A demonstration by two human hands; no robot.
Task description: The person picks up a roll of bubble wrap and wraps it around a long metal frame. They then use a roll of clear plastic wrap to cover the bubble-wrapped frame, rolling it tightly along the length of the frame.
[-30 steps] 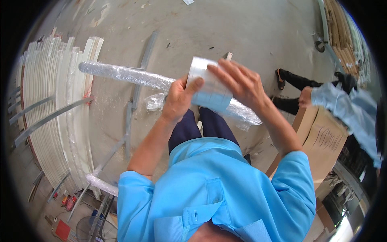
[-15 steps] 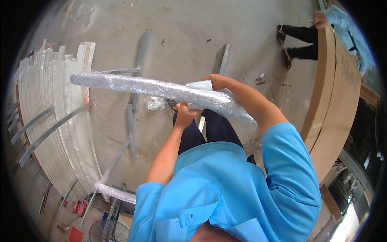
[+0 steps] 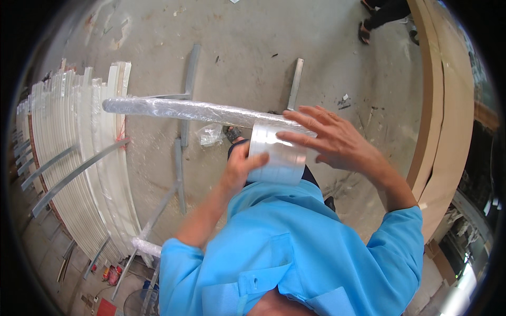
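A long bar wrapped in clear film (image 3: pixel 179 109) stretches across in front of me from the left to the middle. On its near side, close to my shirt, is a wide roll of clear stretch film (image 3: pixel 279 158). My left hand (image 3: pixel 240 166) is closed on the roll's left end, with the thumb over its face. Above the roll's right end and the bar, my right hand (image 3: pixel 334 138) has its fingers spread. Whether its fingertips touch the film I cannot tell. The bar's right end is hidden behind that hand.
Many white strips (image 3: pixel 79 158) lie stacked on metal supports at left. Metal bars (image 3: pixel 191 73) of a stand are under the wrapped bar. A crumpled plastic piece (image 3: pixel 210 135) lies on the floor. Tall cardboard (image 3: pixel 448 105) stands at right, near another person's legs (image 3: pixel 387 15).
The film roll has come from around the bar to its near side, against my body. My right hand has let go and spread its fingers. The other person has moved up, partly out of view.
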